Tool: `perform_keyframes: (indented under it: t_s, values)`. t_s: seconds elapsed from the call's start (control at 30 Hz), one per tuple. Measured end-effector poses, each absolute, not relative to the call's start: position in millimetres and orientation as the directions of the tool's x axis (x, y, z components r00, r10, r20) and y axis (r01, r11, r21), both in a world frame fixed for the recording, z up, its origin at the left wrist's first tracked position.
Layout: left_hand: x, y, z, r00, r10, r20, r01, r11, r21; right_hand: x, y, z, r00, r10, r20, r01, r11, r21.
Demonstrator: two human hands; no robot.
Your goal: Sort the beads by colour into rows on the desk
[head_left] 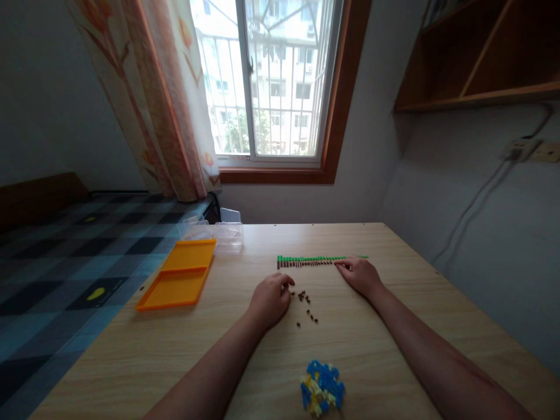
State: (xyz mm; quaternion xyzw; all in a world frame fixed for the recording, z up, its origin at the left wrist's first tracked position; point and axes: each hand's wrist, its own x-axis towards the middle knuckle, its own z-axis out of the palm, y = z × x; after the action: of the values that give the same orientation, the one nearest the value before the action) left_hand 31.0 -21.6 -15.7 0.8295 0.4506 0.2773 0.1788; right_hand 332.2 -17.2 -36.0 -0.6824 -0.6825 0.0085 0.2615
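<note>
My left hand [270, 298] rests on the table with its fingers loosely curved and nothing visible in them. Just right of its fingertips lie several small loose brown blocks [301, 296], scattered toward me. Farther back, a row of small brown blocks [301, 264] runs alongside a row of small green blocks [306, 259]. At the right end of the brown row is my right hand [361, 275], its thumb and finger pinched together at the tabletop. Whatever is between those fingertips is too small to make out. The hand partly covers the green row.
An orange two-part tray [184, 270] lies at the left of the wooden table [420, 326]. Behind it stand clear plastic boxes [228, 238]. A heap of blue, yellow and cream pieces [322, 388] is near me. A checked bed [56, 262] adjoins on the left.
</note>
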Motion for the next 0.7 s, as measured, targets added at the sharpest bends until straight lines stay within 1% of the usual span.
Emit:
perform_keyframes:
  t_s: [0.1,0.27,0.4,0.7]
  values:
    - [31.0,-21.5,-15.9,0.444,0.843,0.305,0.644,-0.536,0.546,333.3,-15.2,-37.3,0.058,0.937,0.344,0.932,0.073,-0.355]
    - [30.7,-20.9,-16.8,0.443,0.844,0.301,0.649,-0.534,0.542,335.2,-14.5,-38.4,0.038,0.937,0.347,0.921,0.101,-0.376]
    - [31.0,-20.6,-16.8,0.442,0.846,0.298,0.649,-0.531,0.545,335.0,-15.3,-38.8,0.042,0.938,0.344,0.925,0.094,-0.367]
    - [30.4,-21.4,-15.7,0.442,0.842,0.309,0.647,-0.538,0.541,334.9,-14.9,-38.3,0.036,0.91,0.414,0.899,0.152,-0.411]
